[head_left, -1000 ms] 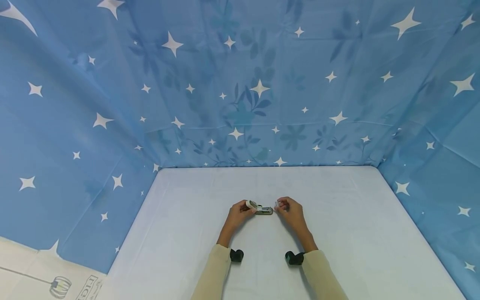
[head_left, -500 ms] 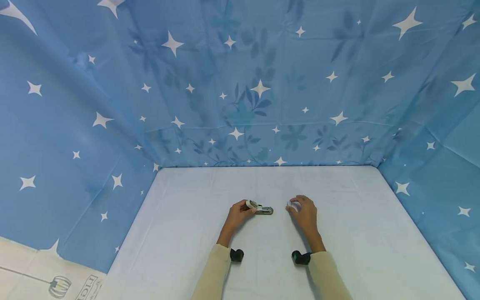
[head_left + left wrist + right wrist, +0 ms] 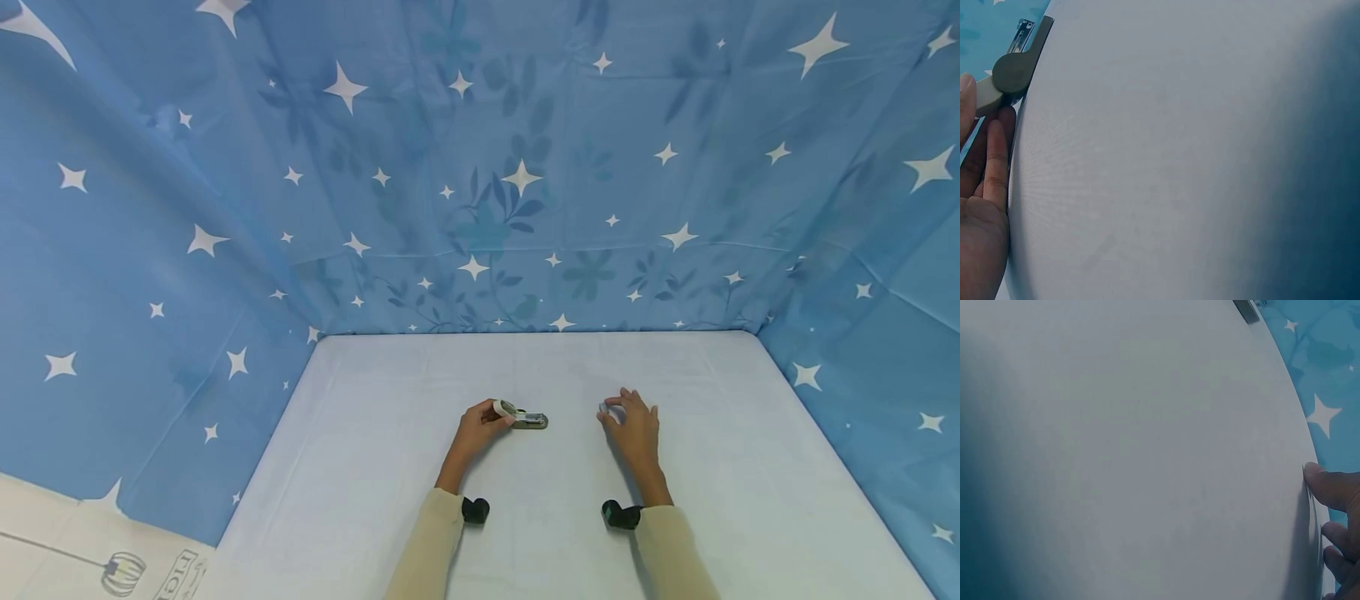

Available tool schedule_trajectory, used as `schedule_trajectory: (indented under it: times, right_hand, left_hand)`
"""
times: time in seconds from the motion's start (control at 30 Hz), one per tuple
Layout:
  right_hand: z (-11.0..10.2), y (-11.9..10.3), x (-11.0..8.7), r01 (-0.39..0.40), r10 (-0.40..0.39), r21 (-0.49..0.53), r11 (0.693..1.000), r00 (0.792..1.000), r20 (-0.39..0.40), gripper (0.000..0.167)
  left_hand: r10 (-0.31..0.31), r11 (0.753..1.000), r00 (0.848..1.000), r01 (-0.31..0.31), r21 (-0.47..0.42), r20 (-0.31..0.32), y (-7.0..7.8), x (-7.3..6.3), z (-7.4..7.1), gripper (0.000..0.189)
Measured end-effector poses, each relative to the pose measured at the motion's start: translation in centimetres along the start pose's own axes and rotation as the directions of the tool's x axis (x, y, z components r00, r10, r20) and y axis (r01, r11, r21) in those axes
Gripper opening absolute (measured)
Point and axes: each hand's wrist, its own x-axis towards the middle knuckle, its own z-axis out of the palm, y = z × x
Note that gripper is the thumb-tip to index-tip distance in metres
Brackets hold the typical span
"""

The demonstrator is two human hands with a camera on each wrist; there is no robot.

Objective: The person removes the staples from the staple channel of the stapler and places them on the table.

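A small stapler (image 3: 529, 420) lies on the white table with its top lifted back, so its metal staple channel shows. My left hand (image 3: 476, 429) grips the raised top between thumb and fingers. The left wrist view shows the stapler (image 3: 1015, 72) side-on, its grey-green base along the table and the left hand (image 3: 988, 181) behind it. To the right of the stapler and apart from it, my right hand (image 3: 634, 427) pinches a small silvery strip of staples (image 3: 603, 408) between thumb and index finger. In the right wrist view, part of the right hand (image 3: 1341, 497) shows at the edge.
The white table (image 3: 375, 467) has a rounded far edge against a blue star-patterned curtain (image 3: 480, 167), which also runs along both sides. Black wrist cameras, such as the one on the right wrist (image 3: 621, 515), sit low over the table.
My right hand has moved away to the right from the stapler's front end, still pinching the strip of staples, with its other fingers spreading. The left hand and stapler have stayed put.
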Motion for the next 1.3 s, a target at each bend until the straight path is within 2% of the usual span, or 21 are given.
schedule_trajectory:
  times: [0.13, 0.23, 0.57, 0.9, 1.3]
  right_hand:
    - [-0.6, 0.6, -0.1, -0.020, 0.020, -0.008, 1.000, 1.000, -0.010, 0.030]
    - [-0.9, 1.1, -0.1, -0.035, 0.035, -0.007, 0.999, 0.999, -0.015, 0.029]
    - [-1.5, 2.1, -0.1, -0.028, 0.029, 0.013, 1.000, 0.998, -0.058, 0.030]
    - [-1.2, 2.9, 0.2, -0.041, 0.044, 0.039, 0.998, 0.995, -0.087, 0.028]
    - [-1.3, 2.6, 0.2, -0.057, 0.061, 0.049, 0.997, 0.996, -0.069, 0.029]
  left_hand:
    - [-0.002, 1.000, 1.000, 0.002, -0.011, 0.019, 1.9, -0.7, -0.4, 0.026]
    - [-0.004, 1.000, 1.000, 0.004, -0.009, 0.026, 2.5, -0.9, -0.7, 0.025]
    - [-0.015, 1.000, 0.999, 0.015, -0.005, 0.031, 2.4, -1.1, -0.7, 0.027]
    - [-0.040, 0.999, 0.999, 0.041, -0.020, 0.030, 2.4, -0.8, -0.6, 0.027]
    - [-0.049, 0.998, 0.998, 0.050, -0.023, 0.042, 2.4, -0.7, -0.8, 0.028]
